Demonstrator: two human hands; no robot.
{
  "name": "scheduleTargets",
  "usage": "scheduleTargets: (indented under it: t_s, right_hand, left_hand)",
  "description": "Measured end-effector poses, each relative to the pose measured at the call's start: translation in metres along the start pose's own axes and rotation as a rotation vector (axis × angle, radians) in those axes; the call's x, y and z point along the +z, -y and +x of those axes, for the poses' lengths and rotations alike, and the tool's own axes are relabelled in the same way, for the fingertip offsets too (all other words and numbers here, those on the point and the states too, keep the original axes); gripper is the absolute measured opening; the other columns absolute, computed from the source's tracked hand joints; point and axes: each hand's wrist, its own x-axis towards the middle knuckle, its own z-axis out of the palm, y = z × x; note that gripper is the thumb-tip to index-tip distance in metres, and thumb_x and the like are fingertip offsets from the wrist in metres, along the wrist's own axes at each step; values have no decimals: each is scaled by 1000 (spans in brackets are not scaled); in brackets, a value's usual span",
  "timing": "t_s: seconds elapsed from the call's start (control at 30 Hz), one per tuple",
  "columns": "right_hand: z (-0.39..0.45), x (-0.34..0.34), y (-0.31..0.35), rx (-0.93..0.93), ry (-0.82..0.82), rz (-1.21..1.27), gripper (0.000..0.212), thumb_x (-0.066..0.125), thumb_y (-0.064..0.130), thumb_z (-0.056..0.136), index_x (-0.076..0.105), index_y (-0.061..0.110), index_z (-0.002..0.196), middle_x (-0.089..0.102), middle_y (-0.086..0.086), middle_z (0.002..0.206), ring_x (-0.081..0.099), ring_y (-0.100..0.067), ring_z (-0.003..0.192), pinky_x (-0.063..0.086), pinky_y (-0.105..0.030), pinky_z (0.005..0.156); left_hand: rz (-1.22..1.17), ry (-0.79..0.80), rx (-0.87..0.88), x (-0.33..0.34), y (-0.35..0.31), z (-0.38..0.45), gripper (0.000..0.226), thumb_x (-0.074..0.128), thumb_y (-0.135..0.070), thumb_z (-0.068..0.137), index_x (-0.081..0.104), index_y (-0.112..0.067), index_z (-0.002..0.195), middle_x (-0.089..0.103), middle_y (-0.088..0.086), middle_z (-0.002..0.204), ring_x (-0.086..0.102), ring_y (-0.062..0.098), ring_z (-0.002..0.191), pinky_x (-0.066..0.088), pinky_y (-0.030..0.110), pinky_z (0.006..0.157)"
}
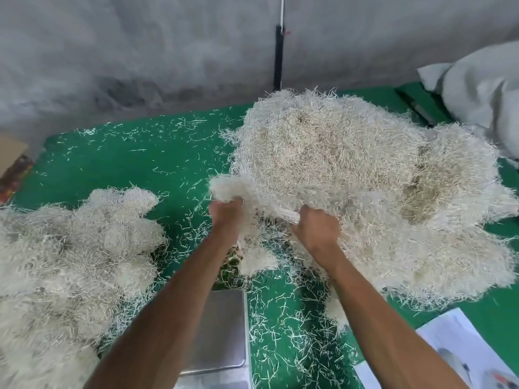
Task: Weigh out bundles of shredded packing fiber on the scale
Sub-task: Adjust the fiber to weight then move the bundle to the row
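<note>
The left hand (224,213) and right hand (316,230) both grip a tuft at the near edge of the big fiber pile (351,175), which lies on the green floor (126,164). This looks like the step of tearing off one bundle. The next move, I think, needs a clean pull apart, then carrying the bundle down to the scale (222,332), which stands bare between the arms.

**Fiber piles and scale, current state**

Big pile of shredded packing fiber (365,175), pale straw-coloured, loose and tangled, sits on the right, spreading wide; its near-left edge is lifted in a clump (238,189); second, lower fiber heap (70,248) on the left, well apart from the big pile; scale (222,332) with bare steel platter sits low centre between them, nothing on the visible platter; stray strands litter the area around it.
</note>
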Motion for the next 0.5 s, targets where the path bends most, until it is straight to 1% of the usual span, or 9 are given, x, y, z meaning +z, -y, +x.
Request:
scheduleTargets:
  t_s: [0.07, 0.13, 0.2, 0.27, 0.33, 0.37, 0.43, 0.47, 0.5]
  right_hand:
    - [0, 8, 0, 13, -2, 0, 35, 60, 51, 101, 58, 16, 102, 51, 5, 64, 46, -5, 49, 32, -20, 41]
    - [-3, 17, -1, -11, 17, 32, 28, 56, 42, 103, 61, 15, 108, 52, 5, 67, 50, -7, 53, 41, -22, 47]
    - [0, 19, -10, 32, 14, 24, 38, 53, 55, 101, 59, 18, 105, 54, 6, 68, 53, -8, 54, 47, -26, 51]
    - [-1, 20, -12, 54, 9, -21, 49, 54, 69, 94, 54, 20, 94, 53, 6, 64, 48, -6, 50, 41, -24, 50]
    - [-1, 20, 0, 28, -20, 17, 43, 64, 62, 92, 50, 22, 89, 50, 7, 60, 42, -4, 48, 31, -21, 45]
    - [-2, 18, 1, 13, -13, 23, 40, 67, 56, 93, 48, 22, 88, 50, 7, 60, 42, -4, 47, 31, -21, 43]
    - [-1, 22, -10, 5, 39, -7, 33, 64, 48, 99, 49, 21, 90, 51, 7, 63, 45, -5, 50, 44, -24, 46]
    - [-1, 25, -16, 34, 62, -44, 32, 61, 46, 102, 48, 20, 89, 52, 6, 65, 45, -5, 51, 48, -24, 49]
    - [2, 23, -17, 37, 58, -70, 34, 58, 46, 103, 47, 19, 86, 51, 5, 65, 45, -5, 50, 46, -23, 48]
  left_hand:
    - [224, -6, 128, 6, 0, -10, 38, 60, -16, 95, 54, 5, 127, 47, -5, 75, 43, 6, 59, 42, 17, 47]
    - [309, 60, 149, 7, 6, -20, 22, 63, -10, 94, 57, -1, 114, 60, 2, 85, 52, 10, 62, 45, 17, 47]
    - [333, 19, 147, -2, 7, -8, 22, 65, -13, 91, 60, -2, 109, 67, 16, 106, 57, 19, 75, 50, 24, 58]
    - [337, -50, 105, -10, 8, -5, 36, 62, -19, 91, 58, 4, 118, 65, 19, 107, 53, 21, 80, 47, 30, 65]
    - [353, 32, 127, -6, 15, -13, 33, 61, -17, 94, 53, 2, 119, 59, 10, 94, 52, 17, 72, 48, 26, 61]
    - [370, 79, 109, -2, 21, -15, 25, 60, -11, 95, 53, 0, 116, 57, 7, 90, 53, 14, 69, 49, 22, 55]
    - [364, 67, 87, -10, 21, -7, 13, 58, -1, 92, 54, 0, 105, 58, 6, 86, 52, 11, 61, 42, 15, 41]
    - [345, 25, 94, -14, 20, 0, 18, 58, 0, 91, 54, 3, 108, 58, 8, 87, 50, 12, 61, 38, 15, 38]
    - [324, -17, 80, -16, 16, 6, 27, 58, -2, 91, 53, 5, 116, 57, 8, 90, 50, 14, 65, 37, 16, 40]
